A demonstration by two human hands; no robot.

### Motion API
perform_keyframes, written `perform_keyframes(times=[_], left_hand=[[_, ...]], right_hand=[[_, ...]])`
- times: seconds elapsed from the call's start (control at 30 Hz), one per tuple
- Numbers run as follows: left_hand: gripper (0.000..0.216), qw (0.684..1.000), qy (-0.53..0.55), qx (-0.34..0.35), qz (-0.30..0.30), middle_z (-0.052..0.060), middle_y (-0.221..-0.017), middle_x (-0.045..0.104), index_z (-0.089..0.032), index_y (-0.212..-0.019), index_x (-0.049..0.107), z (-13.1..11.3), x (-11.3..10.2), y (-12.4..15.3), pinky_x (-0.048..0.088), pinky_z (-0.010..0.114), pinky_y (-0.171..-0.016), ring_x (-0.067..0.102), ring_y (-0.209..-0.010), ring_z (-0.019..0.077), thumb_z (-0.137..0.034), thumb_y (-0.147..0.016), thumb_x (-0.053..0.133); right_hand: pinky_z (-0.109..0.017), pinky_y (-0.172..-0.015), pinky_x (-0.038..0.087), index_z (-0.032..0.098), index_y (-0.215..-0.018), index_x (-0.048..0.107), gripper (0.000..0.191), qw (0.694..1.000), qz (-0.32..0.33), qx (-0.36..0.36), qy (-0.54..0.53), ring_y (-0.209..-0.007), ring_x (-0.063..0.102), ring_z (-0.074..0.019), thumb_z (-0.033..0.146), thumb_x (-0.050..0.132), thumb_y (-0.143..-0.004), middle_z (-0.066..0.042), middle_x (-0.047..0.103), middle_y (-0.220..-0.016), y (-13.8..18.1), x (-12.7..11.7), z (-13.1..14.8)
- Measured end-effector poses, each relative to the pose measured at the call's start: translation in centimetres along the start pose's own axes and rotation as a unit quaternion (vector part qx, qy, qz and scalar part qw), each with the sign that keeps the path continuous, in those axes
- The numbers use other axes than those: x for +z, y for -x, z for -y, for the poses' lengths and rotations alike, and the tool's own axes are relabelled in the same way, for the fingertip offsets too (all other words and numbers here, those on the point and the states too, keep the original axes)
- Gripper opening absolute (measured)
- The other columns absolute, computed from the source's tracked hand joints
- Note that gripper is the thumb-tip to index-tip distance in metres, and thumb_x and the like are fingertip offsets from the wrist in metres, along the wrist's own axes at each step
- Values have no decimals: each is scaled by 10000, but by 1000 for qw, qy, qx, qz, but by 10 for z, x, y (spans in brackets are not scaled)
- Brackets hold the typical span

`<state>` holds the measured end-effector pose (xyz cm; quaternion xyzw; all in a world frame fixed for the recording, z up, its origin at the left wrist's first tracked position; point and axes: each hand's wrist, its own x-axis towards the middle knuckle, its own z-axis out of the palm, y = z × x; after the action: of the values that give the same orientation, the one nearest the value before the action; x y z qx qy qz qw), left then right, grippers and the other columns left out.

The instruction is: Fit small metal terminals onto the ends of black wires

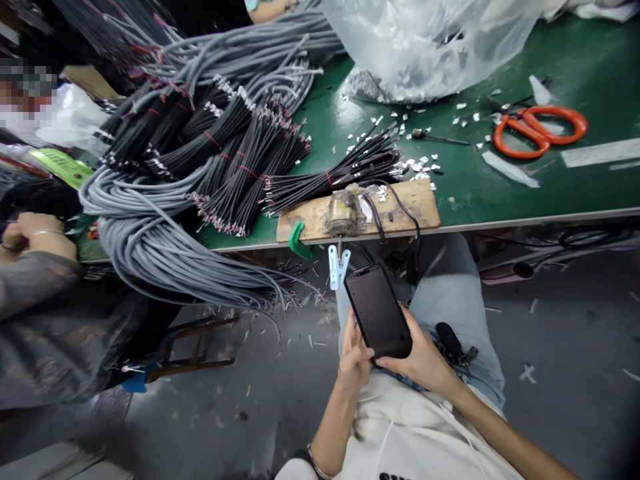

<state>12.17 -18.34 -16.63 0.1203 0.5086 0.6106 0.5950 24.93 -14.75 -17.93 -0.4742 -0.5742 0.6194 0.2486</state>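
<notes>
A black smartphone [379, 312], its screen dark, is held above my lap. My left hand [355, 353] grips its lower left side, fingers behind and thumb at the bottom corner. On the lower right side my right hand [420, 357] closes round it, thumb along the bottom edge. Just beyond the phone's top, a light blue clothes peg [338, 267] hangs at the table edge from a small motor [342, 212] wrapped in clear tape. The motor sits on a wooden board [420, 200], and a green clip [299, 241] is at the board's left front.
Bundles of black cables [255, 167] and thick grey cables [170, 233] cover the left of the green table [475, 190]. Orange-handled scissors [540, 131], a thin screwdriver [440, 138] and a clear plastic bag [430, 53] lie to the right. Another person's hands [37, 233] are at far left.
</notes>
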Motion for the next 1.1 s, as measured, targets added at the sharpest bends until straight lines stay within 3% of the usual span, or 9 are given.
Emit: perform_keyframes(times=[0.27,0.53,0.87,1.1], left_hand=[[867,1000,1,-12,-3,38,-1216,554,-216,-1285,422,-3,-1,-1,359,351,-961,380,-1224,281,-135,-423,457],[836,1000,9,-9,4,30,-1232,546,-210,-1251,458,-2,-6,-1,291,372,-1025,344,-1250,281,-125,-419,462],[839,999,29,-29,21,45,-1159,582,-206,-1268,409,0,-13,0,414,344,-873,434,-1166,289,-114,-438,480],[879,999,10,-36,25,54,-1160,581,-202,-1301,381,-4,-9,0,429,359,-841,451,-1138,301,-123,-429,469]], right_hand=[[-334,-847,466,190,-1356,239,885,999,33,-13,-32,-1028,554,-232,197,687,-593,-100,525,-1222,0,-5,-4],[-349,-882,466,191,-1319,292,659,995,66,-22,-71,-1028,570,-217,241,598,-738,-100,543,-1204,0,-10,-12],[-320,-729,523,151,-1223,387,494,995,64,-26,-69,-891,619,-206,317,551,-788,-93,639,-996,-4,-15,-16],[-318,-730,527,137,-1202,439,497,996,44,-17,-78,-882,626,-214,375,561,-783,-89,656,-953,-3,-15,-22]])
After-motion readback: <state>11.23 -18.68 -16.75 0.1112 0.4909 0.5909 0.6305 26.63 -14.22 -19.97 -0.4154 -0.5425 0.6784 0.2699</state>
